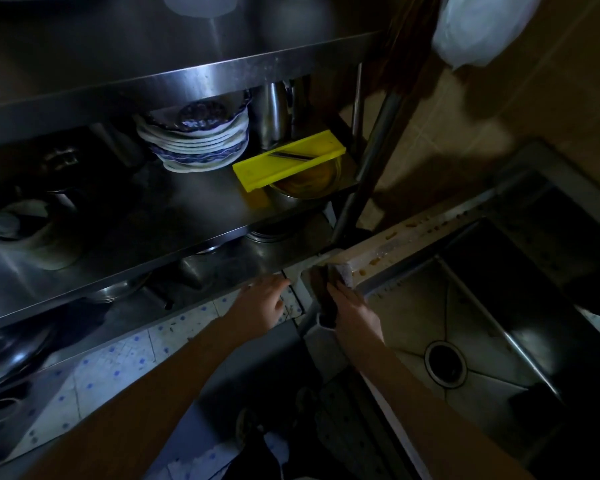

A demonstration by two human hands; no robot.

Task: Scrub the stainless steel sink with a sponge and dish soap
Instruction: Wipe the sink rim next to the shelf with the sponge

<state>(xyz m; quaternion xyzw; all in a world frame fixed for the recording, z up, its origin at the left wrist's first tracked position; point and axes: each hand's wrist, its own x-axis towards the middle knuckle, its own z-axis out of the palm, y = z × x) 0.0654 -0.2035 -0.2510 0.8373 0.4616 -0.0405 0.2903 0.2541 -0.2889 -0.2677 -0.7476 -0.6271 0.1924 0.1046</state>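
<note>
The stainless steel sink [416,289] fills the right side, with a round drain [445,365] in its basin. Its far rim [413,233] carries brown food specks. My right hand [352,308] presses a pale sponge [343,274] against the sink's left corner, fingers lying along it. My left hand [262,303] hovers just left of the sink corner with fingers stretched out, holding nothing. No dish soap bottle is visible.
A steel shelf rack [187,216] stands left of the sink, holding stacked blue-and-white plates [196,140], a yellow slicer [288,161] on a bowl, and pots. A white plastic bag [478,26] hangs top right. Tiled floor [118,362] lies below.
</note>
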